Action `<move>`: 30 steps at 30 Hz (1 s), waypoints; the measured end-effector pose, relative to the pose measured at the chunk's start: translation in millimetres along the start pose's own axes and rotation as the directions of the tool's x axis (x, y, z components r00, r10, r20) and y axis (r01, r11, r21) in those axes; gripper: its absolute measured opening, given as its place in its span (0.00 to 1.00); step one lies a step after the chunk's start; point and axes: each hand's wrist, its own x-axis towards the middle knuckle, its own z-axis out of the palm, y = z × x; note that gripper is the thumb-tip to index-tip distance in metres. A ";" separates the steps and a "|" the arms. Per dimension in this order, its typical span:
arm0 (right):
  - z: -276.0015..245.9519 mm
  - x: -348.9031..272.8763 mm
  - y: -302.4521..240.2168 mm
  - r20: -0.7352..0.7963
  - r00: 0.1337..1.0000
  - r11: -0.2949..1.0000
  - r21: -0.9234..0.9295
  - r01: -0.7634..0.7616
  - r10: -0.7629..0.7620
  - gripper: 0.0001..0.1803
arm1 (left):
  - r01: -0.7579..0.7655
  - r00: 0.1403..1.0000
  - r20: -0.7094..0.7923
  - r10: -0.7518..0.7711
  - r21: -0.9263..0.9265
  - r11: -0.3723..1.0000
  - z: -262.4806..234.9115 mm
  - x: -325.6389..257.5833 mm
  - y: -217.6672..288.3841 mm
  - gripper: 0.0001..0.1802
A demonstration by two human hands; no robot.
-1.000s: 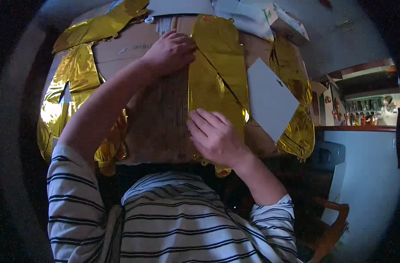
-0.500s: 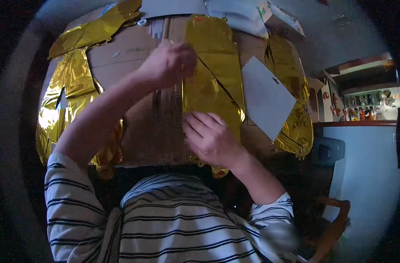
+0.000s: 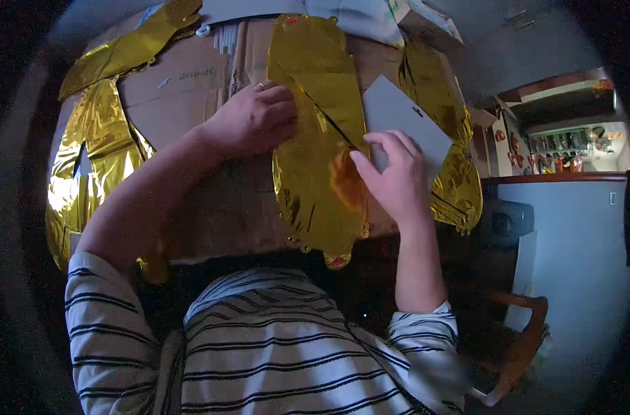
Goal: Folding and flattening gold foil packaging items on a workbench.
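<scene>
A flat gold foil balloon lies lengthwise across the cardboard surface in front of me, with a dark diagonal crease over its upper half. At its left edge, my left hand is closed, its curled fingers on the foil; the fingertips are hidden. My right hand is on the balloon's right side, thumb and fingers apart, with nothing seen between them. An orange reflection of that hand shows in the foil. Partly behind the right fingers is a white card with a small hanging slot.
More gold foil balloons lie at the left, far left and right. The cardboard has a taped seam. White packaging and a box stand at the far edge. A wooden chair is at lower right.
My right hand has moved right, off the balloon's lower left edge, and its fingers have spread. My left hand has come slightly nearer along the left edge. The whole view has shifted slightly.
</scene>
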 end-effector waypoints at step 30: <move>33.7 -9.8 23.9 -0.039 0.913 0.885 -0.266 0.382 -0.406 0.09 | 0.137 0.976 0.175 -0.129 -0.031 0.990 -6.6 -8.4 10.5 0.30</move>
